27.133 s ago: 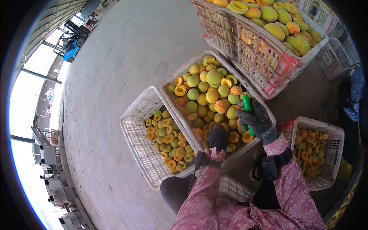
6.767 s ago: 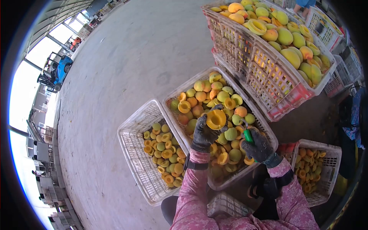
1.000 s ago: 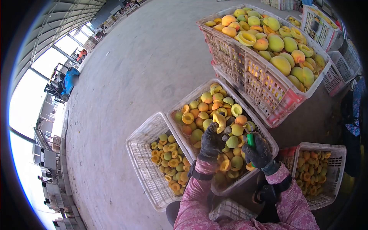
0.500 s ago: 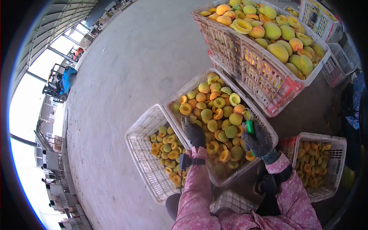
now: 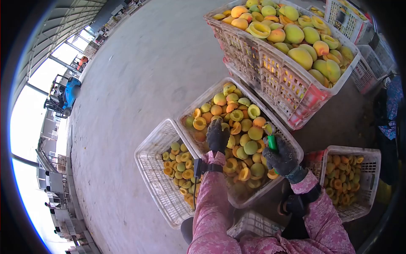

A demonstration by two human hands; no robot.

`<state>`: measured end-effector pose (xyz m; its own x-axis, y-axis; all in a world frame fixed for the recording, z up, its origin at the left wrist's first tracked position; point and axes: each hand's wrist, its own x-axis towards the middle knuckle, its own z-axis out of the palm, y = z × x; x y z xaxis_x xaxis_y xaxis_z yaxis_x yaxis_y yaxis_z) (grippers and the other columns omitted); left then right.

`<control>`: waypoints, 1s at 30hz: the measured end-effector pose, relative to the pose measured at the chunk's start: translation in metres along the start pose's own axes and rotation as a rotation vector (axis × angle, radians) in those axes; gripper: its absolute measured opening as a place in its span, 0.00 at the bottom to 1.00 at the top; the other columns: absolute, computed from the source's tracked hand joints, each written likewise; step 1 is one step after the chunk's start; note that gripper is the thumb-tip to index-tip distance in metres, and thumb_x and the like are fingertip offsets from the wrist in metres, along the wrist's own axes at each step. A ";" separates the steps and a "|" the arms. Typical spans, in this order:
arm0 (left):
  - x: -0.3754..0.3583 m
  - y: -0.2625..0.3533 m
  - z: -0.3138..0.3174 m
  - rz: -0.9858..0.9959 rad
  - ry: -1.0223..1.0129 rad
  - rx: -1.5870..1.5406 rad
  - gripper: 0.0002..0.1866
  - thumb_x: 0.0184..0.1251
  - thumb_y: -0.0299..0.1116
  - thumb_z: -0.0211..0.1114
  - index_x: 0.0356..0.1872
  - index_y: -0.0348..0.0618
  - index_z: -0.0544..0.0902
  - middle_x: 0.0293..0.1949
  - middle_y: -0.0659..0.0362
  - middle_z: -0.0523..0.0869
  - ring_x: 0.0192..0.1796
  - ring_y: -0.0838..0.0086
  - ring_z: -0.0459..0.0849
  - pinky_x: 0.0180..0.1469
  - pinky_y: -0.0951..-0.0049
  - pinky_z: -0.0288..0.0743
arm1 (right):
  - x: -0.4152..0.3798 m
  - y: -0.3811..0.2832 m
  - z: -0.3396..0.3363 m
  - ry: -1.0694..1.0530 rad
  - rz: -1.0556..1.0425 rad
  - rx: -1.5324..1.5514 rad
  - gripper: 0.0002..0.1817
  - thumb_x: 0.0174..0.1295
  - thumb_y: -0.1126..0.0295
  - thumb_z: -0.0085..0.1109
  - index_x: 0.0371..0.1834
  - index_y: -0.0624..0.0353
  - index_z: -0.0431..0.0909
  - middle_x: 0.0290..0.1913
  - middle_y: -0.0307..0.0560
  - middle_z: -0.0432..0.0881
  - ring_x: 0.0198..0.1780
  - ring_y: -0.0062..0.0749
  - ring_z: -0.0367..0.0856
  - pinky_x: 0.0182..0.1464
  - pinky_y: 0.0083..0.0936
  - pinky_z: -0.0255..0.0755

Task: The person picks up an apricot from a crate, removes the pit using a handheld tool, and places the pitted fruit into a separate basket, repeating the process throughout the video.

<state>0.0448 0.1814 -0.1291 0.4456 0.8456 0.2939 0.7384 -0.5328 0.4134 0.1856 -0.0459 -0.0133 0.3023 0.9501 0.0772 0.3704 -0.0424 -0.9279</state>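
My gloved left hand (image 5: 218, 136) reaches into the middle crate (image 5: 191, 142), its fingers curled down around a peach among the others; the fingertips are partly hidden. In that crate, whole peaches (image 5: 256, 133) lie mixed with cut, pitted halves (image 5: 199, 123). Over the crate's right side, my gloved right hand (image 5: 281, 158) is wrapped round a green-handled tool (image 5: 271, 143) with a metal loop at its far end. The loop (image 5: 269, 128) stands just above the fruit.
To the left, a lower crate (image 5: 146, 160) holds peach halves, and so does a crate (image 5: 371, 169) at the right. A tall stacked crate (image 5: 292, 99) heaped with peaches stands beyond. A blue forklift (image 5: 67, 95) is far left on the concrete floor (image 5: 127, 93).
My left hand has moved slightly right and up over the fruit, its fingers now curled in. My right hand has shifted a little left and down with the tool. The whole view has moved slightly.
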 end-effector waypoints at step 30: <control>-0.022 0.088 -0.135 -0.428 -0.765 -2.188 0.27 0.66 0.40 0.51 0.59 0.29 0.60 0.57 0.40 0.69 0.57 0.51 0.72 0.50 0.60 0.78 | 0.000 -0.015 -0.001 0.183 0.054 0.435 0.11 0.59 0.71 0.52 0.44 0.55 0.67 0.23 0.34 0.68 0.16 0.17 0.67 0.18 0.18 0.64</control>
<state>0.0316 0.1113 0.0171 0.8873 0.4570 -0.0614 -0.3843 0.8065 0.4492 0.1811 -0.0457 0.0006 0.4755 0.8782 0.0515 -0.0402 0.0801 -0.9960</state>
